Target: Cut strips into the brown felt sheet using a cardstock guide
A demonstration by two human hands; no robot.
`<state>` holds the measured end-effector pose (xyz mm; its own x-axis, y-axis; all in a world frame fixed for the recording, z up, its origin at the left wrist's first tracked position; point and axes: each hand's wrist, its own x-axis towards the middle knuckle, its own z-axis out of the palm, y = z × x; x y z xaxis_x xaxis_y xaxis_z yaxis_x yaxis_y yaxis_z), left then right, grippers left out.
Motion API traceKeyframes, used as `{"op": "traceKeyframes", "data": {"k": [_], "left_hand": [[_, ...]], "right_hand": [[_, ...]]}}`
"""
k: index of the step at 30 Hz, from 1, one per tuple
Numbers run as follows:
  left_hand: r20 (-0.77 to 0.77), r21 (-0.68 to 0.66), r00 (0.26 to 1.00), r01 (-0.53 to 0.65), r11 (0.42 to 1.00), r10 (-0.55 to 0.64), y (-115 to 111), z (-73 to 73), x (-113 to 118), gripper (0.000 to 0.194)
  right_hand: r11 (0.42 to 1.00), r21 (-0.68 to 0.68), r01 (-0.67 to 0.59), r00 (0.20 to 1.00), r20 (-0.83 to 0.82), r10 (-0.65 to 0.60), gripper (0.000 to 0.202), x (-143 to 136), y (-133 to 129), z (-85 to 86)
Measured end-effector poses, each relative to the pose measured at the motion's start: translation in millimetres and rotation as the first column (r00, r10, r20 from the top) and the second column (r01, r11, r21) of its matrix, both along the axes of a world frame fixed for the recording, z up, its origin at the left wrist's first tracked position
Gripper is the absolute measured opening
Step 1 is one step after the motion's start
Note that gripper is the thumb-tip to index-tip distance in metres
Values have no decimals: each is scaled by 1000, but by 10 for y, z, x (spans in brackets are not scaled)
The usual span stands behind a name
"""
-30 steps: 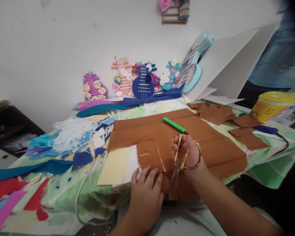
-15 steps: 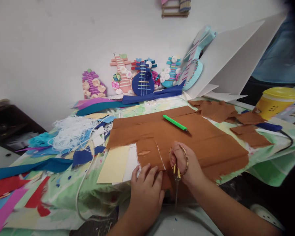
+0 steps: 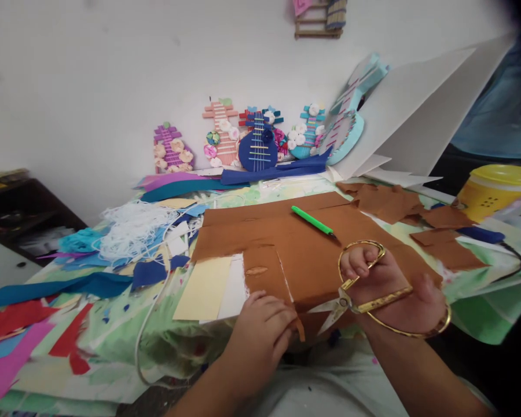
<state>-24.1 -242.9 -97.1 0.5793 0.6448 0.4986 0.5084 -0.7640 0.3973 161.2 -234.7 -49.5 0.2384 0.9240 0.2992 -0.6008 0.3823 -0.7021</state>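
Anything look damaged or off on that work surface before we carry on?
One thing: the brown sheet has a puckered, slit-like mark just beyond the left hand. It looks odd because the area right around it lies fairly smooth; I can't tell whether it goes through.

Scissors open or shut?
Open: the scissors' blades stand apart in a V, handles spread wide in the right hand.

It looks like a craft workspace, judging by the blotchy green tablecloth point(image 3: 117, 344) strewn with coloured scraps point(image 3: 149, 274) and tangled white string point(image 3: 132, 231), gold-handled scissors point(image 3: 344, 300), and flower-trimmed model lutes point(image 3: 256, 155) along the wall point(image 3: 91, 87).
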Motion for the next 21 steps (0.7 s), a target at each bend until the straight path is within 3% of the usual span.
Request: {"op": "traceKeyframes", "data": {"k": [4, 8, 16, 21], "left_hand": [[41, -183, 999, 4, 983, 4, 33, 69, 3, 19], [66, -390, 995, -44, 920, 75, 73, 132, 1, 22], [68, -613, 978, -113, 782, 195, 141, 202, -21, 27], [46, -702, 964, -156, 695, 263, 155, 171, -14, 29]], "right_hand": [[996, 77, -52, 998, -22, 54, 31, -87, 31, 27], [996, 73, -59, 987, -148, 69, 29, -187, 181, -20], [994, -105, -23, 915, -403, -21, 33, -320, 512, -156], [966, -244, 86, 911, -373, -175, 37, -401, 635, -219]]}}
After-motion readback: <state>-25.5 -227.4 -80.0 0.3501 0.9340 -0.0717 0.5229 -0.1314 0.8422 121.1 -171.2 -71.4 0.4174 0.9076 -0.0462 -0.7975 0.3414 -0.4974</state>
